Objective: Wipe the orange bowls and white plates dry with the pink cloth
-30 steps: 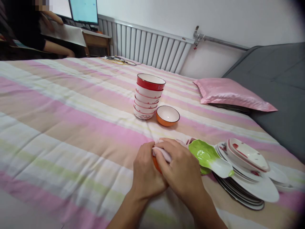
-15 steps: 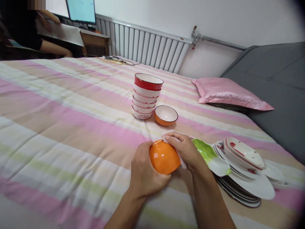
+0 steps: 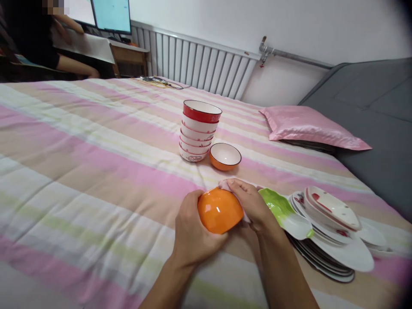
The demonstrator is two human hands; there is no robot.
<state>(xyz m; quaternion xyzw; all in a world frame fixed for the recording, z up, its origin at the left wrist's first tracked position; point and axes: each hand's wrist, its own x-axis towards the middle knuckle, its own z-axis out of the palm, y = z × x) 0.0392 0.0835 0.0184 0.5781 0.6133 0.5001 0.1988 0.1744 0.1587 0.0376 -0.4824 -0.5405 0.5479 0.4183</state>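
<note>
An orange bowl (image 3: pixel 220 211) is tipped on its side between my hands, its glossy outer wall facing me. My left hand (image 3: pixel 196 231) wraps round its left side and lower edge. Pinched in my right hand (image 3: pixel 249 201) is a pale pink cloth (image 3: pixel 224 184), pressed against the bowl's upper right rim; part of the cloth is hidden behind my fingers. Just beyond stands another orange bowl (image 3: pixel 225 162), upright with a white inside and dark rim. It sits beside a tall stack of white and red bowls (image 3: pixel 197 137).
To the right lie a green leaf-shaped dish (image 3: pixel 278 207) and a pile of plates (image 3: pixel 350 251) with a white patterned dish (image 3: pixel 336 206) on top. A pink pillow (image 3: pixel 310 124) rests by the grey headboard (image 3: pixel 370 103). Cables (image 3: pixel 164 82) lie at the bed's far edge; a person (image 3: pixel 28 43) sits beyond.
The orange bowl has turned and shifted slightly left in my hands. My right hand with the cloth stays at its rim. The view has moved a little.
</note>
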